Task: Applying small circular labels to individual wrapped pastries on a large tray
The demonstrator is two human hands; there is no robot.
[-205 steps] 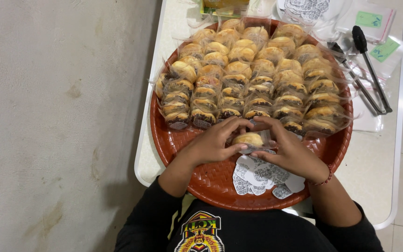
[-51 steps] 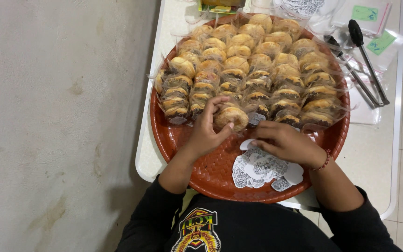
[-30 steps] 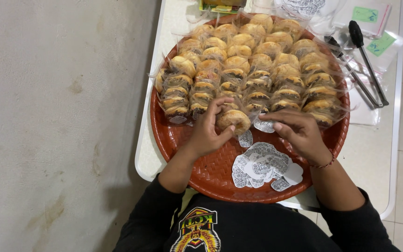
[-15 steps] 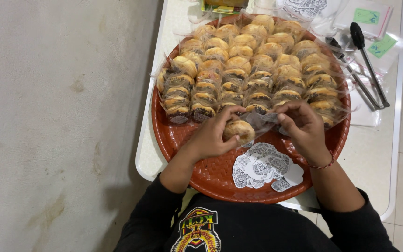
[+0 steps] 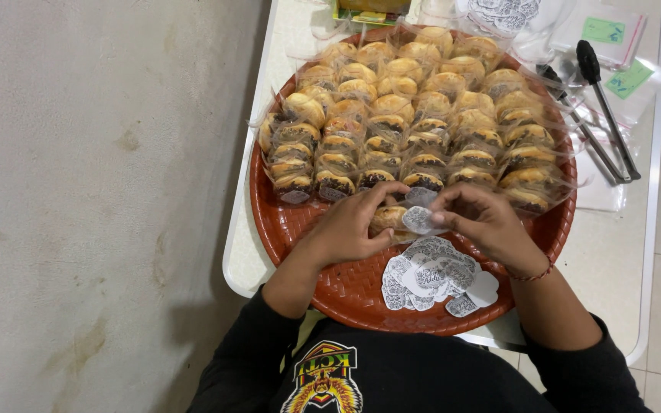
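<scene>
Red-brown woven tray [image 5: 300,229] — golden pastries [image 5: 392,103]

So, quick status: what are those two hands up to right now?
Left hand holds a wrapped pastry. Right hand presses a round sticker onto it. Sticker pile lies close below on the red tray.

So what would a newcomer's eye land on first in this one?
The big round red woven tray, packed with rows of wrapped golden pastries. At its near edge the left hand holds one pastry while the right hand presses a white sticker onto it, above a pile of stickers.

Left hand [image 5: 350,226] curled, right hand [image 5: 483,222] pinching, fingertips nearly meeting
</scene>
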